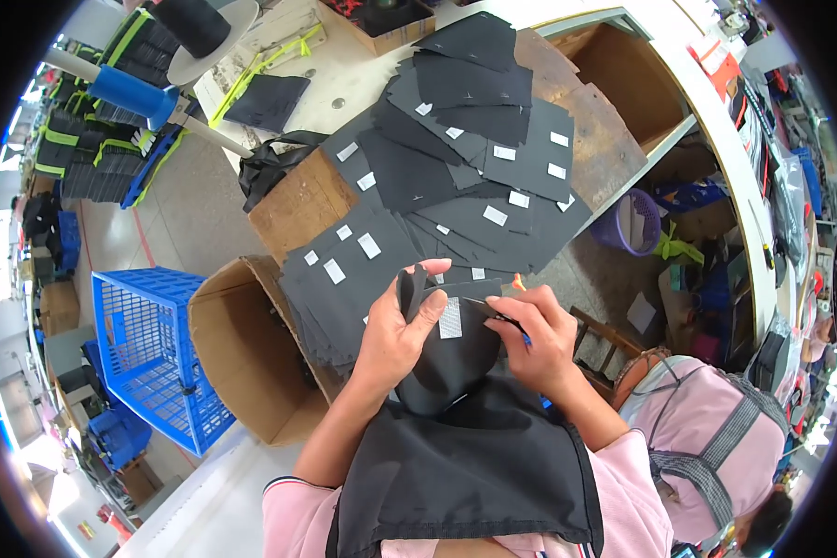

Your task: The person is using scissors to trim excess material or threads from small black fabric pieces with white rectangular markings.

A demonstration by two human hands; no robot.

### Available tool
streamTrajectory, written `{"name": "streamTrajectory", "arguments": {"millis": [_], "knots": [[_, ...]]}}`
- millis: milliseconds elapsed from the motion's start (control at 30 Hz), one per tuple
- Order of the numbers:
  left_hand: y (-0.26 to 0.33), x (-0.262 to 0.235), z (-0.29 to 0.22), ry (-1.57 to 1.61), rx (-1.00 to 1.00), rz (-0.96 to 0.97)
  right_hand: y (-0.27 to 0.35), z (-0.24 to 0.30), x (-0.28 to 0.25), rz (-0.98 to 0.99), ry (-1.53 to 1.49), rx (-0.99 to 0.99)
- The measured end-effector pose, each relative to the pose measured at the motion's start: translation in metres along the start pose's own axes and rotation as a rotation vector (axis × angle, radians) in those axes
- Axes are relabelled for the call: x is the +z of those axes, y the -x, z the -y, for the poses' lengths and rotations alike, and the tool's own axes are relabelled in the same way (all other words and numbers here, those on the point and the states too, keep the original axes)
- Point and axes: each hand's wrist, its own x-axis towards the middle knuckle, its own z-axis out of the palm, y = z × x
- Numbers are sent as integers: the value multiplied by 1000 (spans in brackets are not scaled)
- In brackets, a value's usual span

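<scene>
A black cloth (451, 358) with a white label (450, 318) is sitting near the person, over the lap. The left hand (395, 330) is pinching its folded edge; the right hand (539, 339) is gripping a small tool (504, 319) against it. Beyond, labelled black pieces (456, 177) are fanning across the table (344, 84), with a cardboard box (242, 353) to the left.

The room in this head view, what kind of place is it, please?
Probably a sewing or garment workshop. Many cut black fabric pieces with small white labels lie fanned over a workbench. The left hand and right hand hold one labelled black piece. A cardboard box and a blue crate stand nearby.
</scene>
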Motion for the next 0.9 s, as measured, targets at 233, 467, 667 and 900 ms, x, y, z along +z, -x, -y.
{"name": "streamTrajectory", "arguments": {"millis": [233, 467, 667, 900], "knots": [[-1, 2, -2, 20, -43, 35, -4, 2, 0, 45, -16, 26], [-3, 0, -4, 35, -46, 38, -7, 1, 3, -21, -36, -21], [-2, -4, 6, 91, 10, -33, 1, -6, 1, -27, -246, 325], [-4, -37, 30, 675, -274, 180, 14, -2, 10, 90, -1206, 961]]}}
